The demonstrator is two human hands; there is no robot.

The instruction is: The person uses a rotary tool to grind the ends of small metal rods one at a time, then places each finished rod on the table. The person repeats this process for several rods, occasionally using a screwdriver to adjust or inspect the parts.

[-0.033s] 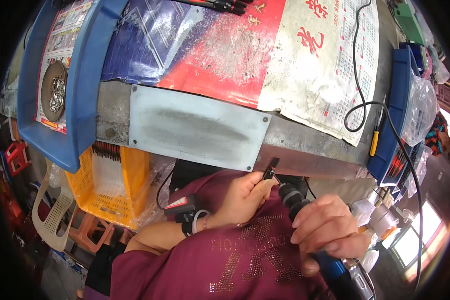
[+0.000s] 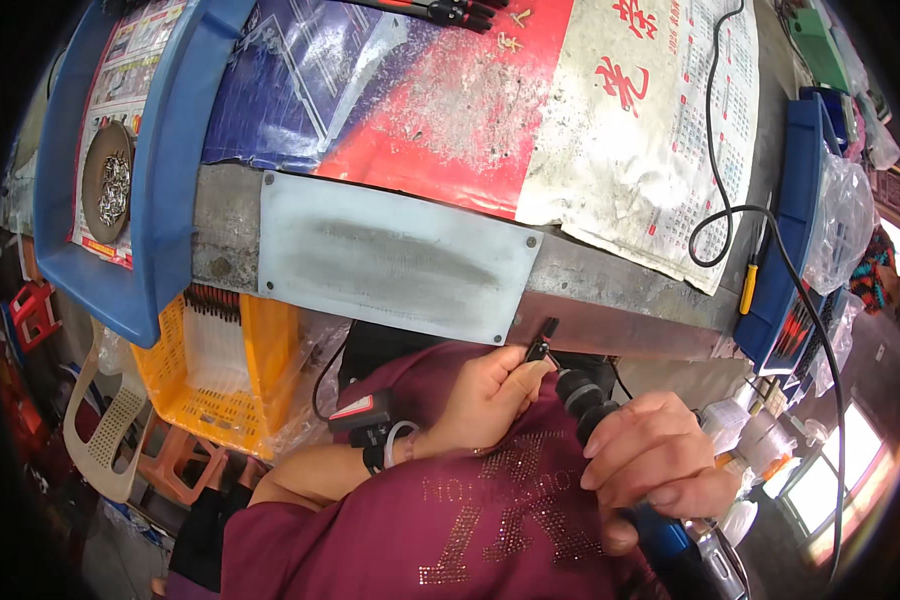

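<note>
My left hand [image 2: 488, 398] is closed, its thumb and fingers pinching a small black piece [image 2: 541, 340] with a narrow tip. What kind of piece it is I cannot make out. My right hand [image 2: 660, 462] wraps around an electric screwdriver [image 2: 670, 545] with a blue and black body. The tool's black nose [image 2: 582, 392] points up and left, and its thin bit reaches to the black piece beside my left thumb. Whether the bit touches the piece is too small to tell. Both hands are just below the bench edge, in front of my maroon shirt.
A pale plate [image 2: 400, 255] lies along the bench edge. At left, a blue tray [image 2: 175, 150] holds a dish [image 2: 97, 200] of small metal parts, above a yellow crate [image 2: 270, 370]. A black cord [image 2: 705, 150] loops at right, near a yellow-handled screwdriver [image 2: 748, 287] and a blue bin [image 2: 792, 200].
</note>
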